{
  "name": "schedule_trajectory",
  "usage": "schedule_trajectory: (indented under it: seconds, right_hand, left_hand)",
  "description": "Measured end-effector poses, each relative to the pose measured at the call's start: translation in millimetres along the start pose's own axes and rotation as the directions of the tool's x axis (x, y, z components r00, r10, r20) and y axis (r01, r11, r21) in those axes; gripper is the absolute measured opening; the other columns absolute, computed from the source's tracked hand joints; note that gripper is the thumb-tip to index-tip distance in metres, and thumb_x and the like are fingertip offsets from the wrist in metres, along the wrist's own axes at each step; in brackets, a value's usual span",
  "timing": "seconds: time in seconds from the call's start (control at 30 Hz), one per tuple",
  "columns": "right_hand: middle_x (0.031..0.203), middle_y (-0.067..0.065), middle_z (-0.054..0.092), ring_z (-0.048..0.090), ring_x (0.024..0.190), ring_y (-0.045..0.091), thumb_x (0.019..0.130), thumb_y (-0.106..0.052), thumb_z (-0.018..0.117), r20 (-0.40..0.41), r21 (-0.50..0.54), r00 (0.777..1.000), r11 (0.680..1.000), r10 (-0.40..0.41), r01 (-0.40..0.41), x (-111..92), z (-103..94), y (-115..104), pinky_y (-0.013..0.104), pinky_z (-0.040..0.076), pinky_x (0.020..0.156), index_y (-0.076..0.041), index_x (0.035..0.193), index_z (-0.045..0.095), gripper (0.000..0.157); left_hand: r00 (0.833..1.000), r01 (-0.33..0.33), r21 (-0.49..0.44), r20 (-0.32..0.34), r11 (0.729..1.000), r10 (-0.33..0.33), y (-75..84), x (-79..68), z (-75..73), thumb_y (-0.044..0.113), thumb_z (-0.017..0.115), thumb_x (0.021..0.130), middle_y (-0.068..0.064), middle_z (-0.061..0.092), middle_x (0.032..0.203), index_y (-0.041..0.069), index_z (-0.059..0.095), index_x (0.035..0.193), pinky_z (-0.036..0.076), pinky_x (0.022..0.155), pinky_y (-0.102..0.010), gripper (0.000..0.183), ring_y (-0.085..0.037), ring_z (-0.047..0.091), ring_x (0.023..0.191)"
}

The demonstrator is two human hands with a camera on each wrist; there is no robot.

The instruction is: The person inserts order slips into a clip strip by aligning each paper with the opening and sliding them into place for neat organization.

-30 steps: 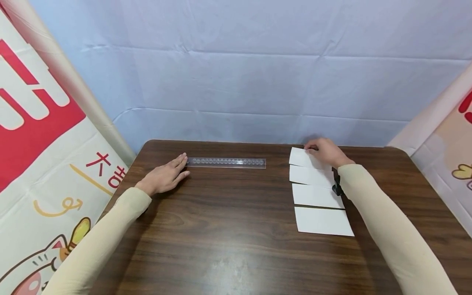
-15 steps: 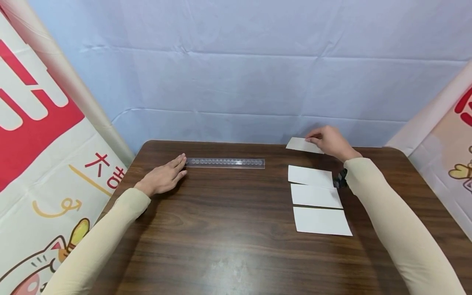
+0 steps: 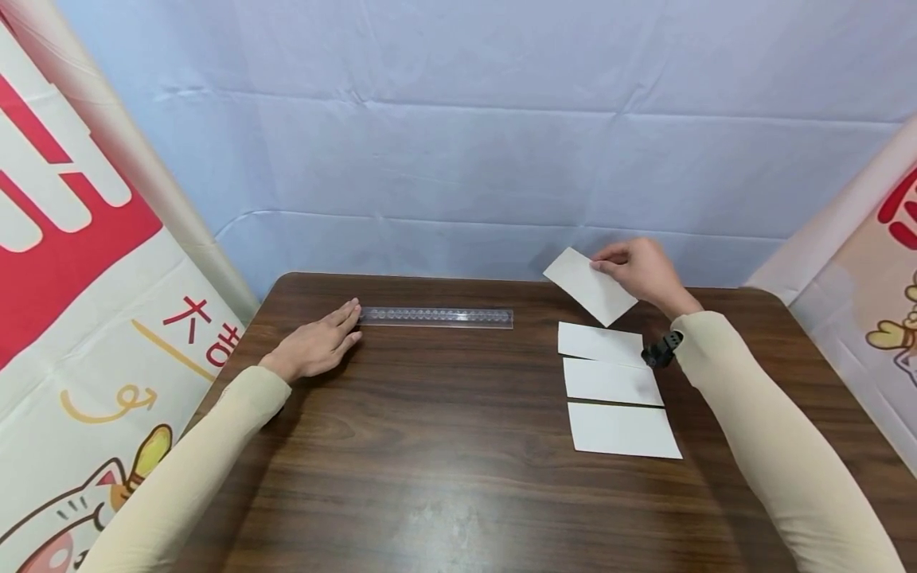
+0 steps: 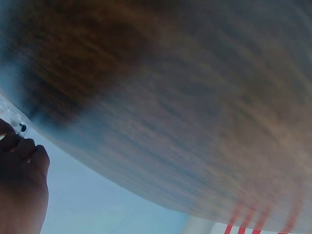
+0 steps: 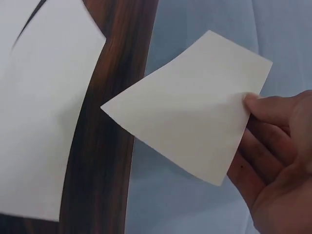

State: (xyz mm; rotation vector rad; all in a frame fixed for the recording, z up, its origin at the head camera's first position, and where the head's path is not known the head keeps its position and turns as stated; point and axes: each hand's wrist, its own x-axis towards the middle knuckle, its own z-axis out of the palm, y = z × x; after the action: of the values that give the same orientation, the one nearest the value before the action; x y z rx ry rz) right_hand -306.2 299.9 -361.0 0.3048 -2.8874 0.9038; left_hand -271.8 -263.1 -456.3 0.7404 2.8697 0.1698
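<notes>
My right hand (image 3: 642, 274) pinches a blank white card (image 3: 589, 285) by its edge, thumb on top and fingers beneath. The card is raised and tilted over the table's far edge; the right wrist view shows its plain face (image 5: 190, 105) close up. On the left, my left hand (image 3: 321, 341) lies flat with fingers straight, fingertips at the left end of a clear plastic ruler (image 3: 438, 317). In the left wrist view only part of the left hand (image 4: 22, 175) shows, dark, at the lower left.
Three more white cards lie in a column at the right: a far card (image 3: 600, 341), a middle card (image 3: 612, 381) and a near card (image 3: 623, 430). They rest on a dark wooden table (image 3: 401, 477). A pale blue cloth (image 3: 458, 159) hangs behind the table's far edge.
My right hand has lifted the farthest card off the column, up and away, and turned it so its face shows at a slant. The left hand and ruler have stayed in place.
</notes>
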Motion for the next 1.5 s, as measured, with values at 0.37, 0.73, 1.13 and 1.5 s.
schedule_trajectory:
  seconds: [0.37,0.73,1.13,1.5]
  right_hand:
    - [0.122,0.023,0.077,0.074,0.085,0.016,0.104,-0.026,0.070,0.087,0.213,0.977,0.954,0.197,-0.211,-6.9,13.7,3.1,0.035,0.066,0.075,-0.002,0.125,0.077,0.033]
    - [0.117,0.012,0.077,0.075,0.084,0.007,0.104,-0.022,0.069,0.196,0.386,0.930,0.848,0.310,-0.364,-14.6,29.5,9.7,0.029,0.066,0.079,0.005,0.133,0.070,0.040]
    - [0.130,0.009,0.068,0.071,0.090,0.003,0.106,-0.023,0.064,0.295,0.453,0.901,0.784,0.317,-0.424,-19.6,49.4,8.8,0.024,0.064,0.087,0.002,0.139,0.065,0.042]
    - [0.091,-0.011,0.075,0.073,0.080,0.004,0.104,-0.015,0.065,0.353,0.522,0.879,0.713,0.320,-0.469,-28.1,66.0,5.7,0.024,0.065,0.080,0.009,0.141,0.060,0.045]
  left_hand:
    - [1.000,-0.006,0.001,0.001,1.000,0.006,1.4,1.5,0.3,0.040,0.034,0.116,-0.019,0.007,0.178,0.000,0.014,0.168,0.028,0.130,-0.058,0.069,-0.038,0.016,0.165]
    - [1.000,-0.013,0.001,0.002,1.000,0.013,5.1,5.4,-1.2,0.041,0.034,0.116,-0.019,0.007,0.178,0.001,0.013,0.168,0.031,0.128,-0.059,0.069,-0.038,0.017,0.164]
    - [1.000,-0.005,0.001,0.007,1.000,0.005,1.3,3.0,0.8,0.043,0.032,0.116,-0.018,0.006,0.178,0.002,0.013,0.169,0.029,0.129,-0.059,0.069,-0.038,0.016,0.164]
    - [1.000,-0.004,0.004,0.003,1.000,0.004,2.5,4.7,-1.5,0.041,0.034,0.116,-0.019,0.007,0.178,0.001,0.014,0.168,0.032,0.128,-0.060,0.069,-0.039,0.019,0.164]
